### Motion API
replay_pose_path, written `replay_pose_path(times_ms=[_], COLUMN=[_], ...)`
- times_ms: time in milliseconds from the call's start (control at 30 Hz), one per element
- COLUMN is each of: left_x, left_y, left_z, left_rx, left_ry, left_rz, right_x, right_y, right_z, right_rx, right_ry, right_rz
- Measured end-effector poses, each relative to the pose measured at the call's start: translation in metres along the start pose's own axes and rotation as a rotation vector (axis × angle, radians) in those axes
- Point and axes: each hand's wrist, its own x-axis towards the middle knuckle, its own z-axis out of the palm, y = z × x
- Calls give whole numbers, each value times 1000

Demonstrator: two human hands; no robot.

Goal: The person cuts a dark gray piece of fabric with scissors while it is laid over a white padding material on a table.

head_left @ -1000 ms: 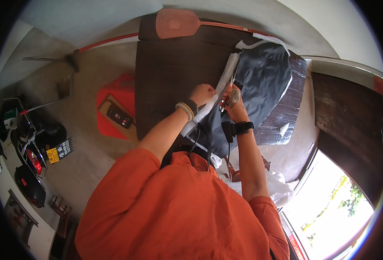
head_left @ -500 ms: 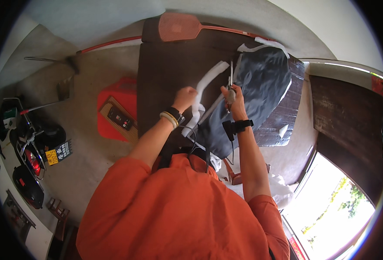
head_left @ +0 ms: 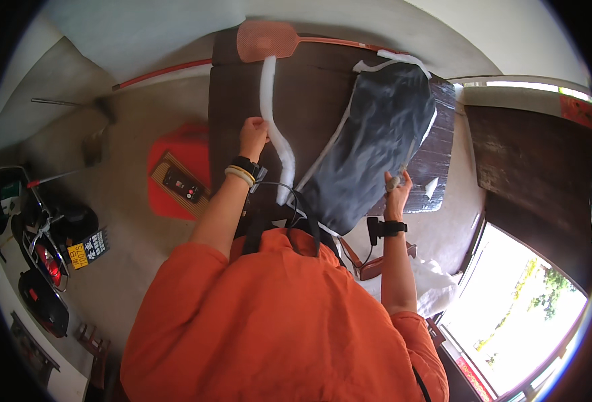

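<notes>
This is looking like a home's front room: a motorbike is standing inside, a fly swatter is lying on a table, a doorway is showing greenery

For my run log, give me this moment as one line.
left hand at white strip; right hand holding scissors near black sheet's right edge; strip left of sheet on dark table

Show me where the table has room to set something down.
On the table: widest bare patch between the white strip and black sheet, below the fly swatter; a narrower one left of the strip, beyond the left hand. Its right side is crowded: sheet, white scrap, right hand.
</notes>
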Motion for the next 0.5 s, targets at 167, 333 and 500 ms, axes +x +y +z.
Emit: replay_pose_path(times_ms=[167, 333, 500], left_x=[9, -4, 33], left_y=[-5, 71, 111], left_z=[15, 79, 196], left_rx=[244, 637, 514], left_ry=[210, 223, -32], left_rz=[474, 891, 1009], right_x=[51, 87, 94], right_y=[51, 82, 108], right_z=[-47, -59, -53], right_rx=[-198, -294, -506], right_ry=[207, 341, 299], right_rz=[-16, -65, -631])
